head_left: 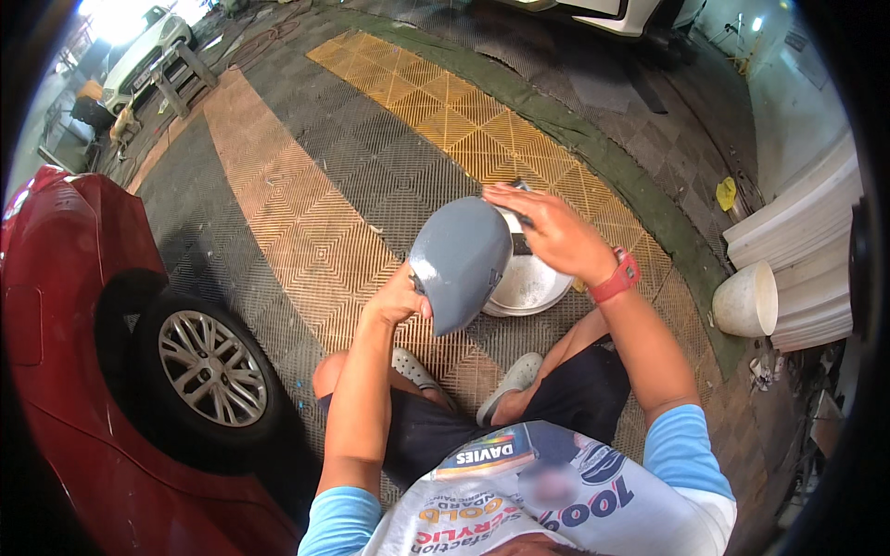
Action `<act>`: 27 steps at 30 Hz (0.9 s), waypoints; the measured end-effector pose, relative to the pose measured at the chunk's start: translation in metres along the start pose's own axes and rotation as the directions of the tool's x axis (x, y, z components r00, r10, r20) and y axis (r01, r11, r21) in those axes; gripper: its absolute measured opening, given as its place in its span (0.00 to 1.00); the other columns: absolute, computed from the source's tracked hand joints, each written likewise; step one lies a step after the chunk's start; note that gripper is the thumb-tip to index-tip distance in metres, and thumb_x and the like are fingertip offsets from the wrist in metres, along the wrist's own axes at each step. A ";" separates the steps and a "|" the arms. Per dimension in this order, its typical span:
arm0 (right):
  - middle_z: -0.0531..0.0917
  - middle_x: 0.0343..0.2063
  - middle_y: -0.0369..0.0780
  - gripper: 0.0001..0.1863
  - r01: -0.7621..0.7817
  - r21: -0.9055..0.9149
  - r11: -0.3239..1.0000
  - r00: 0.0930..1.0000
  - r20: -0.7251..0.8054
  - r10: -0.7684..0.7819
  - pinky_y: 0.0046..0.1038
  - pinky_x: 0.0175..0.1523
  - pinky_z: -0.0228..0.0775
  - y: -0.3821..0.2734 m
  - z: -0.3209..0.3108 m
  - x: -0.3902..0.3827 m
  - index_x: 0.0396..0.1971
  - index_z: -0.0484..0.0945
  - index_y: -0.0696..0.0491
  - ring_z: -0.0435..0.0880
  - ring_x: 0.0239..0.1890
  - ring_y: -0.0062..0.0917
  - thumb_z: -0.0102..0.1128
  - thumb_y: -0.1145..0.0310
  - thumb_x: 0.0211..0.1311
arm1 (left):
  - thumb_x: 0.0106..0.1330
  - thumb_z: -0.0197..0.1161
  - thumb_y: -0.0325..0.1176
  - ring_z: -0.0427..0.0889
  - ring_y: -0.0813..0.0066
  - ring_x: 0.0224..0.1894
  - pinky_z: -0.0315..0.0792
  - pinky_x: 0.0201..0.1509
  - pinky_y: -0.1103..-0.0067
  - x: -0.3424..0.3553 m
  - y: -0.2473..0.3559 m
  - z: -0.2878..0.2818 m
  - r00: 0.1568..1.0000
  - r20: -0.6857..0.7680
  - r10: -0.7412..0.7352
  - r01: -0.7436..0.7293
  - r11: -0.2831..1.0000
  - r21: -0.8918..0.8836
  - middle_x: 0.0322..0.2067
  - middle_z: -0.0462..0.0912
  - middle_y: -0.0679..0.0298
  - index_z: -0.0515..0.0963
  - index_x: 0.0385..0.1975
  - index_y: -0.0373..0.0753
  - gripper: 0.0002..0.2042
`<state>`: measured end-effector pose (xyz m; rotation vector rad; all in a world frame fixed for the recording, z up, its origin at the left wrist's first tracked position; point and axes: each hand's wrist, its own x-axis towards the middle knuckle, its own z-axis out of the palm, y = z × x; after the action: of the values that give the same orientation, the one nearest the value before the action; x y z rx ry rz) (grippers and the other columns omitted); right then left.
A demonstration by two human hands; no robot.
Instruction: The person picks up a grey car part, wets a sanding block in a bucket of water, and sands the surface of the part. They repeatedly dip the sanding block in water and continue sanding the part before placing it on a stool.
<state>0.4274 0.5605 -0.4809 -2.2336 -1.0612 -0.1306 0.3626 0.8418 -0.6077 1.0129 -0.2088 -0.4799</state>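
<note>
A glossy grey car side-mirror cover (462,261) is held up in front of me, its rounded outer face turned upward. My left hand (400,295) grips its lower left edge, the thumb showing near the bottom. At the cover's upper right edge is my right hand (549,232), its fingers pressed together and pointing left. A thin dark grey piece (526,221) shows beneath those fingers; its kind is not clear. Behind the cover and partly hidden by it, a white pail (530,285) stands on the floor.
A red car body (74,352) with a silver-spoked wheel (213,368) is close on my left. To the right are a white bucket (745,298) and a pleated white sheet (807,250). Ribbed floor tiles (306,222) lie below. Another white car (148,51) stands far left.
</note>
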 end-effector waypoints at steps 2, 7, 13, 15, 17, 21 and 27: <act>0.77 0.65 0.50 0.31 -0.083 0.091 0.992 0.996 -0.026 0.085 0.40 0.71 0.66 0.010 -0.004 -0.004 0.64 0.75 0.60 0.74 0.70 0.41 0.48 0.84 0.56 | 0.27 0.93 0.47 0.75 0.66 0.64 0.69 0.69 0.71 0.001 -0.005 -0.010 1.000 0.017 0.004 -0.004 1.000 0.003 0.63 0.76 0.59 0.62 0.72 0.31 0.65; 0.74 0.68 0.51 0.33 -0.059 -0.067 0.996 0.998 -0.009 0.059 0.45 0.76 0.58 -0.040 0.009 -0.003 0.66 0.73 0.60 0.70 0.73 0.39 0.48 0.83 0.57 | 0.29 0.92 0.47 0.77 0.66 0.63 0.71 0.67 0.70 0.005 -0.006 -0.007 1.000 0.027 -0.002 0.003 1.000 -0.029 0.61 0.79 0.59 0.63 0.72 0.32 0.64; 0.74 0.69 0.47 0.41 0.089 -0.072 0.993 0.995 -0.047 -0.092 0.45 0.77 0.54 -0.052 0.015 -0.005 0.67 0.72 0.57 0.68 0.74 0.38 0.48 0.87 0.45 | 0.33 0.89 0.55 0.79 0.63 0.63 0.75 0.66 0.67 0.004 -0.003 0.002 1.000 -0.006 -0.031 0.029 0.985 -0.169 0.61 0.79 0.57 0.64 0.71 0.32 0.62; 0.75 0.68 0.47 0.42 -0.027 0.073 0.997 0.997 -0.063 0.032 0.44 0.77 0.54 -0.022 0.013 -0.002 0.67 0.73 0.57 0.69 0.74 0.38 0.47 0.87 0.44 | 0.34 0.88 0.58 0.80 0.63 0.62 0.76 0.65 0.66 0.008 -0.012 -0.005 0.998 -0.033 -0.045 0.038 0.982 -0.184 0.61 0.79 0.57 0.63 0.71 0.33 0.62; 0.75 0.67 0.46 0.42 0.050 -0.009 0.999 0.995 -0.086 -0.050 0.44 0.76 0.55 -0.046 0.021 -0.005 0.67 0.73 0.57 0.70 0.73 0.38 0.47 0.87 0.44 | 0.38 0.85 0.61 0.79 0.60 0.63 0.76 0.65 0.63 0.004 -0.020 -0.018 0.998 -0.017 -0.057 0.052 0.981 -0.189 0.62 0.78 0.56 0.62 0.72 0.33 0.61; 0.76 0.67 0.45 0.41 0.222 -0.087 0.971 0.975 -0.007 -0.223 0.44 0.75 0.57 -0.067 0.025 -0.001 0.67 0.73 0.56 0.72 0.72 0.37 0.46 0.87 0.45 | 0.48 0.75 0.69 0.79 0.57 0.63 0.76 0.65 0.61 0.002 -0.026 -0.018 0.997 -0.046 -0.058 0.046 0.976 -0.213 0.66 0.74 0.51 0.61 0.73 0.33 0.59; 0.76 0.67 0.44 0.33 0.057 -0.054 0.997 0.997 -0.053 -0.059 0.42 0.74 0.59 -0.030 0.030 0.010 0.67 0.74 0.55 0.72 0.72 0.35 0.54 0.79 0.56 | 0.60 0.48 0.82 0.72 0.54 0.70 0.77 0.66 0.59 0.010 0.002 0.007 0.995 -0.043 -0.089 0.087 0.995 -0.040 0.68 0.70 0.45 0.57 0.75 0.35 0.56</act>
<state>0.4074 0.5989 -0.4854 -2.2330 -1.1051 -0.2457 0.3691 0.8325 -0.6027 0.9977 -0.1154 -0.5387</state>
